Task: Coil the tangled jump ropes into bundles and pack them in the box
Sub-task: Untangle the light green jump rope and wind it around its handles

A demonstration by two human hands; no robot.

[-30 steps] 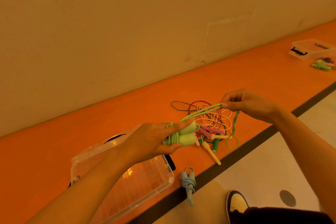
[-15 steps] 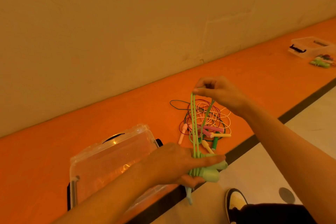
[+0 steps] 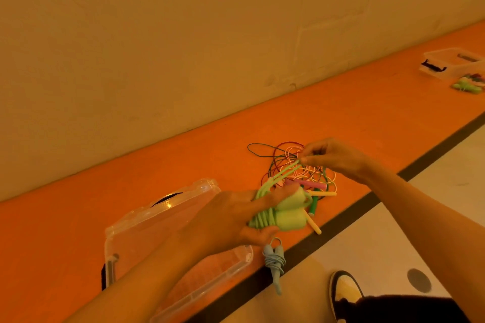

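Our left grip (image 3: 231,217) curls round the green jump rope (image 3: 288,211) at its two handles, beside the clear box (image 3: 147,223); our right grip (image 3: 333,158) pinches its cord taut (above the tangled ropes (image 3: 309,173) on the orange floor (image 3: 78,217)).

A warm amber cast covers the whole frame, and the light is dim and even with no source in view. Shadows are faint and soft-edged. Small glints sit on the box (image 3: 131,238) lid at 8 o'clock and on the shoe (image 3: 343,288) toe at 5 o'clock. The left hand (image 3: 236,215), right hand (image 3: 333,157) and the rope (image 3: 286,173) between them are slightly smeared. The bin (image 3: 446,65) at 2 o'clock is soft. Straight floor lines bow towards the edges.
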